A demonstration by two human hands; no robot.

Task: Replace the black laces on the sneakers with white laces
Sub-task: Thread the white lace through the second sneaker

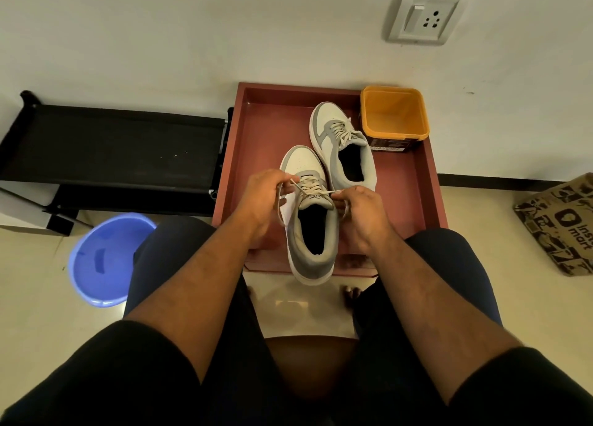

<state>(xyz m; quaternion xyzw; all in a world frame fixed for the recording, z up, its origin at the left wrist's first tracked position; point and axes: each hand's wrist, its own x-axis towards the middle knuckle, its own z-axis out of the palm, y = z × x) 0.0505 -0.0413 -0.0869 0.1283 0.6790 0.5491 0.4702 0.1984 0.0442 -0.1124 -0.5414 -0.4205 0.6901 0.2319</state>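
Note:
Two grey-and-white sneakers lie on a red-brown tray (417, 181). The near sneaker (309, 233) sits at the tray's front edge, heel toward me, threaded with a white lace (309, 186). My left hand (261, 201) pinches the lace's left end beside the tongue. My right hand (361, 213) pinches the right end, and the lace is stretched between both hands. The far sneaker (340, 143) lies behind it with its white lace (341, 130) tied. No black laces are visible.
An orange square tub (394, 117) stands in the tray's back right corner. A black folding rack (112, 146) is to the left, a blue plastic basin (102, 258) on the floor by my left knee, a printed paper bag (561, 223) at the right.

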